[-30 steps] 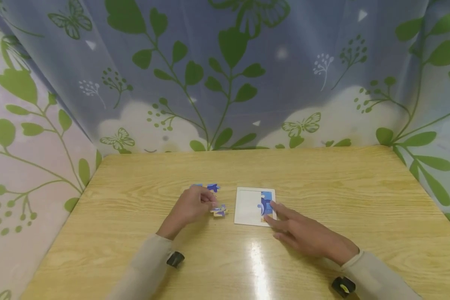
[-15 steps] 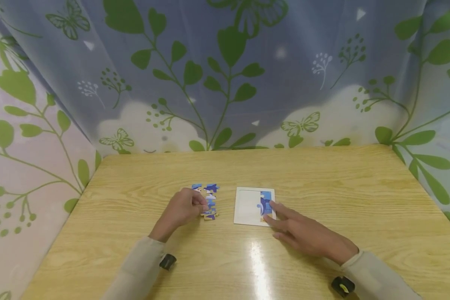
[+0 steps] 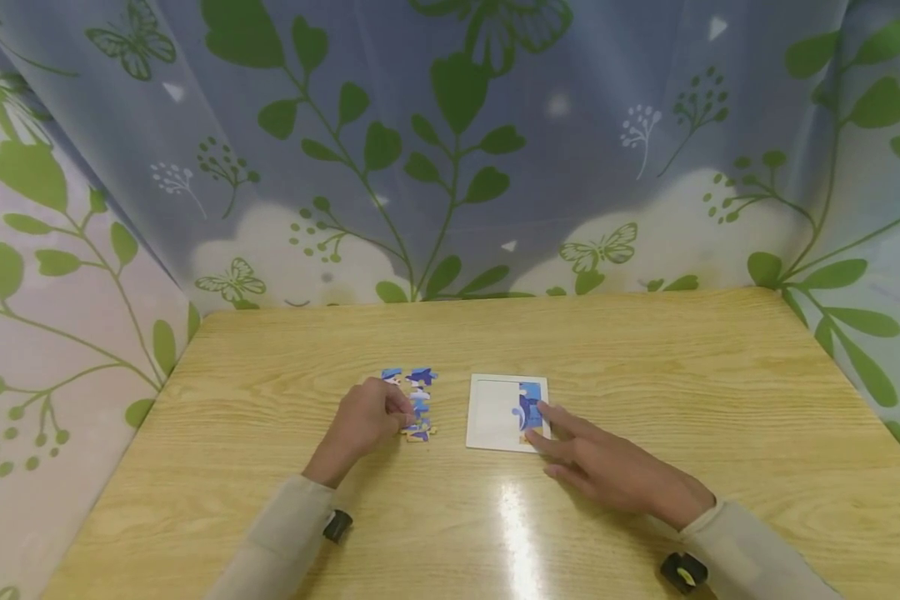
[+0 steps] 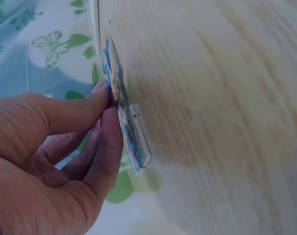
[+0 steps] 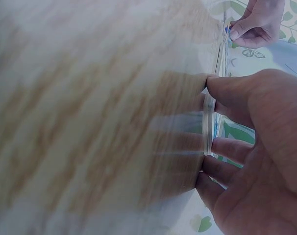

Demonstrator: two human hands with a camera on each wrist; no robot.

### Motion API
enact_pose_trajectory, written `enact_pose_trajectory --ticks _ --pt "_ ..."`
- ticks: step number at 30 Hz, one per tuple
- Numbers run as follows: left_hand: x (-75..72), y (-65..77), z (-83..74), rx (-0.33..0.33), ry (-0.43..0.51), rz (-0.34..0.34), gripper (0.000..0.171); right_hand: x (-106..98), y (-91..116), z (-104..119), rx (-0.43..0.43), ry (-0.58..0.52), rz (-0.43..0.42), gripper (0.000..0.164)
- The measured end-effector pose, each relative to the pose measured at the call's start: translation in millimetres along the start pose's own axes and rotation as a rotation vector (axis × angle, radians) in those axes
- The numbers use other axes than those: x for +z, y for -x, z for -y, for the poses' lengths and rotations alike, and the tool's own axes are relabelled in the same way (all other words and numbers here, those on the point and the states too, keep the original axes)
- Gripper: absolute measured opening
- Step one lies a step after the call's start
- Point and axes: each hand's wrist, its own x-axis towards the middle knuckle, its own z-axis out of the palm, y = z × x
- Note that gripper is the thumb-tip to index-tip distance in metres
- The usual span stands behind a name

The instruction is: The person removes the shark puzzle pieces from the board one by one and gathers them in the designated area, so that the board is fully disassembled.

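In the head view my left hand (image 3: 363, 425) is bent over a cluster of puzzle pieces (image 3: 420, 377) on the left, its thumb and fingertips pinching at one of them. The left wrist view shows the thumb and forefinger right at a thin piece (image 4: 110, 63), with another piece (image 4: 135, 142) lying beside the fingertips. Part of the cluster is hidden behind the hand. My right hand (image 3: 607, 467) has its fingers spread, fingertips resting on the right edge of a white puzzle tray (image 3: 492, 417). Blue and orange joined pieces (image 3: 531, 400) fill the tray's right side.
A pale wooden table (image 3: 645, 350) carries everything. Behind it and along the sides hang curtains (image 3: 450, 167) printed with leaves and butterflies. Black straps (image 3: 337, 527) sit at both wrists.
My left hand has shifted left with a puzzle piece, bringing it back against the cluster, and then stays nearly still. My right hand and the tray hold their place.
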Motion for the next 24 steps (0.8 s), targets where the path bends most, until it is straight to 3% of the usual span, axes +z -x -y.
enact_pose_trajectory --ticks 12,24 --pt "2.8 -4.0 -4.9 0.056 -0.031 -0.026 0.013 0 1 0 -0.012 0.006 -0.005 0.049" --pt "22.3 -21.7 -42.1 0.099 0.026 0.057 0.004 0 1 -1 -0.006 0.007 -0.01 0.049"
